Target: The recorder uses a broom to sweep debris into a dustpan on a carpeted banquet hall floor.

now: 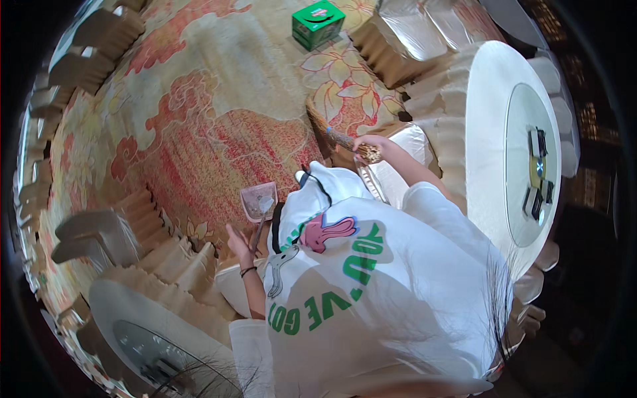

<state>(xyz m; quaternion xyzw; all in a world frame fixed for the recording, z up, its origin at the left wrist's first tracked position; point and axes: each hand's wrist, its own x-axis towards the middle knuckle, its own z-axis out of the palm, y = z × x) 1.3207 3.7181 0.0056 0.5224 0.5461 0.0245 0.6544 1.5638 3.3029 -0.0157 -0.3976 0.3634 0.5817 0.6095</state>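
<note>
My right hand grips a straw hand broom near its bundled end, and its tapered bristles point up and left over the carpet. My left hand is at the long thin handle of a pink dustpan, with the handle between thumb and palm and some fingers extended. The dustpan is low over the carpet, left of my legs; a pale patch shows inside it. Whether its base touches the floor I cannot tell. My white printed T-shirt fills the lower middle of the view.
Round tables with pale cloths stand at right and lower left, each with a glass turntable. Satin-covered chairs surround them, one close by my right arm. A green box sits on the patterned carpet ahead.
</note>
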